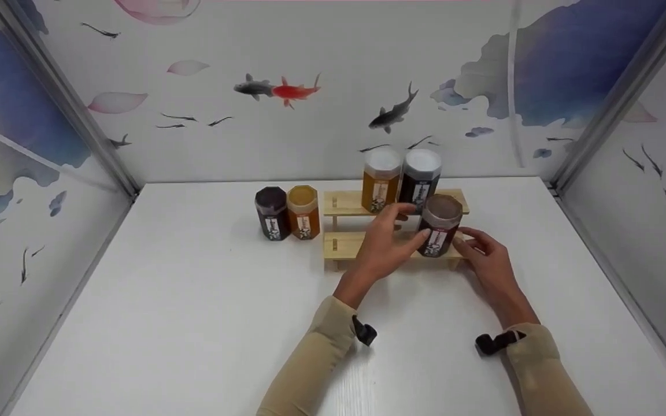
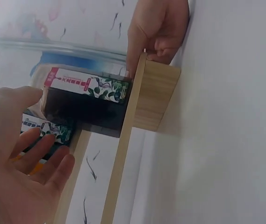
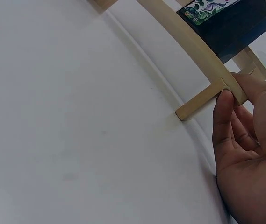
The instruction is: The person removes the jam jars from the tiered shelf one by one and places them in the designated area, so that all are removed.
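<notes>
A two-tier wooden rack [image 1: 347, 245] stands on the white table. On its lower tier, toward the right end, a dark jar [image 1: 438, 225] with a red-and-white label stands upright. My left hand [image 1: 384, 245] is beside this jar, fingers spread and thumb at the jar's lid end; in the left wrist view the palm is not wrapped round it. With thumb and fingertips my right hand [image 3: 245, 154] pinches the right end of the lower shelf. On the upper tier stand an amber jar [image 1: 380, 185] and another dark jar [image 1: 421, 180], both with pale lids.
Left of the rack, a dark jar [image 1: 272, 214] and an amber jar [image 1: 304, 214] stand side by side on the table [image 1: 194, 306]. White panels painted with fish and petals enclose the back and sides.
</notes>
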`<state>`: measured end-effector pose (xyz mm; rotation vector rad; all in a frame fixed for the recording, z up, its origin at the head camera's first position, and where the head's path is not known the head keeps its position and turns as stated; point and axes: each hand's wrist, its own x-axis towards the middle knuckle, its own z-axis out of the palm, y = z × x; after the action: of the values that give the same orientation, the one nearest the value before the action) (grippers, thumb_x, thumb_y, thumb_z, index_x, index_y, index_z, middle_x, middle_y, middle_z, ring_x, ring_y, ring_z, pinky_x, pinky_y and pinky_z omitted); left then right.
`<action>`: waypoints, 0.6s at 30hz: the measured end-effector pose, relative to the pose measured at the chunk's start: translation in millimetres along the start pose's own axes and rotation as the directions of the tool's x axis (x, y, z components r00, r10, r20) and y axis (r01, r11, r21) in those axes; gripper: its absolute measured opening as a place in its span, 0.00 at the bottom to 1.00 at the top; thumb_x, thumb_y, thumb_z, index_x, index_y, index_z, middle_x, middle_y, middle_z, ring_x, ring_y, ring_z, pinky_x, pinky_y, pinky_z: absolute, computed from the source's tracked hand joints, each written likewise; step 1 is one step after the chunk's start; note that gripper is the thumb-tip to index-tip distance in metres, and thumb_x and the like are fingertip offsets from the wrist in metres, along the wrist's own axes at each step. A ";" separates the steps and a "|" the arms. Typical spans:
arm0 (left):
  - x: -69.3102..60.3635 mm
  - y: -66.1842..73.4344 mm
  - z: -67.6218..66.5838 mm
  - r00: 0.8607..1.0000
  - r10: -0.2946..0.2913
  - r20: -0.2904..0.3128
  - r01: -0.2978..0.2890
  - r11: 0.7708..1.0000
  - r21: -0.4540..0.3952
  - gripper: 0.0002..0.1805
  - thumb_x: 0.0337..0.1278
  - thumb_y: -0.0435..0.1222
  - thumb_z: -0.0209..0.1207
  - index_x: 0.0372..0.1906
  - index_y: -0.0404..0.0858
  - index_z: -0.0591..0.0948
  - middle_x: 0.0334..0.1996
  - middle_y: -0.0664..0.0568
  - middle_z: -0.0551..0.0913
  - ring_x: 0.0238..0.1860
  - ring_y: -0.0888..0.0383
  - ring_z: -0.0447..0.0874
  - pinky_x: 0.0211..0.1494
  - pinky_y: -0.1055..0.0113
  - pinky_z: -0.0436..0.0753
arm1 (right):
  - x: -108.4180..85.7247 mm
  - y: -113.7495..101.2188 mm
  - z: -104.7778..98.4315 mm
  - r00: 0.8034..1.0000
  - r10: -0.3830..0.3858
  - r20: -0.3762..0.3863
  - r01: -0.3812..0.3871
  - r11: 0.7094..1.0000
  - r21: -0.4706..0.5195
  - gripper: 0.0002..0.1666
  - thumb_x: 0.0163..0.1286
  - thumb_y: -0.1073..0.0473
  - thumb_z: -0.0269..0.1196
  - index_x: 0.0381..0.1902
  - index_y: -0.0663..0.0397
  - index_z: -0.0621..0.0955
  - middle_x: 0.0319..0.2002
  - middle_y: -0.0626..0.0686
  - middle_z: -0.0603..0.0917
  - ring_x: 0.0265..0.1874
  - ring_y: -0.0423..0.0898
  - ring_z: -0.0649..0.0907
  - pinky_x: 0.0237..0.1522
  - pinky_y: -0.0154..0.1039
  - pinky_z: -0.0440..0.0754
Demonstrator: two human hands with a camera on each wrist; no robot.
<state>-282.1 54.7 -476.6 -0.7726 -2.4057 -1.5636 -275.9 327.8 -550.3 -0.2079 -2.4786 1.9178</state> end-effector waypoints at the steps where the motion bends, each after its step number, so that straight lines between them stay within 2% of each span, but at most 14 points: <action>1: 2.3 1.8 3.9 1.000 0.000 -0.009 0.000 1.000 -0.002 0.31 0.73 0.49 0.70 0.72 0.43 0.75 0.67 0.51 0.81 0.67 0.54 0.81 0.70 0.60 0.85 | 0.0 0.3 -0.1 1.000 -0.003 0.000 0.003 1.000 -0.006 0.39 0.75 0.33 0.68 0.77 0.41 0.76 0.48 0.46 0.83 0.44 0.38 0.80 0.44 0.29 0.83; 5: 9.7 10.3 17.5 0.998 -0.007 -0.069 0.008 1.000 0.011 0.37 0.67 0.51 0.74 0.72 0.43 0.73 0.65 0.51 0.81 0.66 0.54 0.82 0.69 0.59 0.85 | -0.6 -0.1 0.7 1.000 -0.015 0.005 0.015 1.000 -0.005 0.39 0.75 0.33 0.68 0.76 0.40 0.76 0.48 0.46 0.83 0.45 0.39 0.80 0.44 0.29 0.83; 10: 10.1 18.1 26.8 0.987 -0.059 -0.152 0.074 0.993 0.096 0.42 0.58 0.56 0.78 0.72 0.46 0.74 0.64 0.55 0.81 0.64 0.59 0.83 0.66 0.66 0.84 | -1.4 -1.8 1.9 1.000 -0.031 0.001 0.031 0.999 0.025 0.38 0.74 0.34 0.69 0.75 0.41 0.78 0.47 0.47 0.84 0.43 0.38 0.81 0.43 0.29 0.84; 16: 6.1 16.6 34.5 0.977 -0.078 -0.197 0.106 0.985 0.134 0.42 0.58 0.58 0.78 0.72 0.48 0.76 0.64 0.56 0.82 0.65 0.59 0.84 0.64 0.64 0.85 | -2.0 -0.9 1.4 0.999 -0.041 0.003 0.041 0.999 0.017 0.37 0.75 0.35 0.69 0.75 0.41 0.78 0.47 0.48 0.84 0.42 0.38 0.81 0.42 0.28 0.84; 18: 5.1 15.1 37.7 0.974 -0.087 -0.210 0.121 0.981 0.153 0.43 0.56 0.60 0.78 0.72 0.48 0.76 0.64 0.56 0.83 0.64 0.59 0.85 0.62 0.64 0.86 | -1.1 -0.3 1.7 0.999 -0.041 -0.002 0.041 0.998 0.041 0.36 0.74 0.37 0.70 0.74 0.42 0.78 0.46 0.48 0.85 0.41 0.38 0.82 0.41 0.28 0.84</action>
<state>-273.7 94.7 -478.9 -0.4388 -2.4193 -1.3810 -275.0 325.9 -550.4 -0.1567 -2.4200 1.9506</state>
